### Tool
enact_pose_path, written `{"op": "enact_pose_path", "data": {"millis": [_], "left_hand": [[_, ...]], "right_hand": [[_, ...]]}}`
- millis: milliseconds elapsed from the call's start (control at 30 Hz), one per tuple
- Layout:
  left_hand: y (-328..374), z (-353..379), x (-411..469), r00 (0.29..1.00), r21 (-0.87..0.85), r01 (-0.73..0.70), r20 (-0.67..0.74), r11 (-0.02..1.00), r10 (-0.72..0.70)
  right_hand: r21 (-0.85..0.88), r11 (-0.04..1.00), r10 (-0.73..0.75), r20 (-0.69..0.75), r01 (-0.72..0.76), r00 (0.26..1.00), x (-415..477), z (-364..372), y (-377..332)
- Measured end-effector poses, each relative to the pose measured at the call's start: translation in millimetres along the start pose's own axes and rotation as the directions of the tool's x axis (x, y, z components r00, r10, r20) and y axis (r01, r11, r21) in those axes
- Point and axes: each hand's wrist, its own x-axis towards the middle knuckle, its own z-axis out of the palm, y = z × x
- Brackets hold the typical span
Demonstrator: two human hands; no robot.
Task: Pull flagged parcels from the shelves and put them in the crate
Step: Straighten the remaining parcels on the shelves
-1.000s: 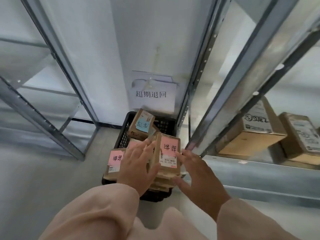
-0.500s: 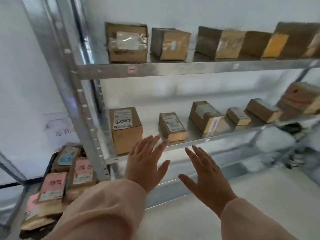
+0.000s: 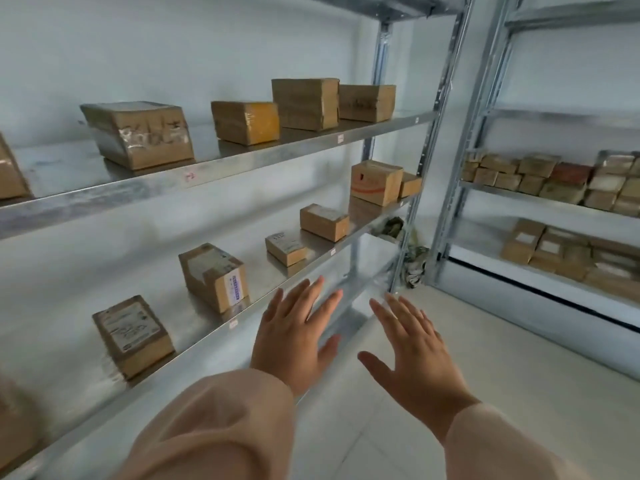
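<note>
1. Hands look the same as half a second ago; the left hand [image 3: 294, 341] and the right hand [image 3: 415, 358] are still flat, fingers spread, holding nothing; both float just in front of the low shelf [image 3: 204, 336].
2. The view has turned right since then; the crate, which sat left of the low shelf, is out of the picture now; a second rack [image 3: 485, 133] packed with small parcels now shows to the right of the low shelf.
3. On the low shelf, brown cardboard parcels sit in a row, apart from each other; the nearest parcel [image 3: 133, 336] is flat with a white paper label; the next box [image 3: 214, 277] is shiny with tape and has a blue-and-white sticker.
4. Above the low shelf, the top shelf [image 3: 207, 164] holds bigger blocky boxes wrapped in glossy tape; one is a yellow box [image 3: 246, 121].
5. Both shelves are smooth grey metal; the sleeves [image 3: 214, 427] are soft pale pink cloth.
</note>
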Motion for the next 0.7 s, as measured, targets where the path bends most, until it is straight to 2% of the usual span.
{"op": "enact_pose_path", "data": {"millis": [400, 700], "left_hand": [[-26, 118, 174, 0.998, -0.147, -0.016, 0.052, 0.989, 0.024], [-19, 201, 288, 0.996, -0.23, -0.009, 0.086, 0.973, 0.03]], "right_hand": [[-0.105, 0.982, 0.155, -0.035, -0.158, 0.987, 138, 21, 105], [-0.054, 0.957, 0.283, -0.037, -0.285, 0.958, 217, 39, 203]]}}
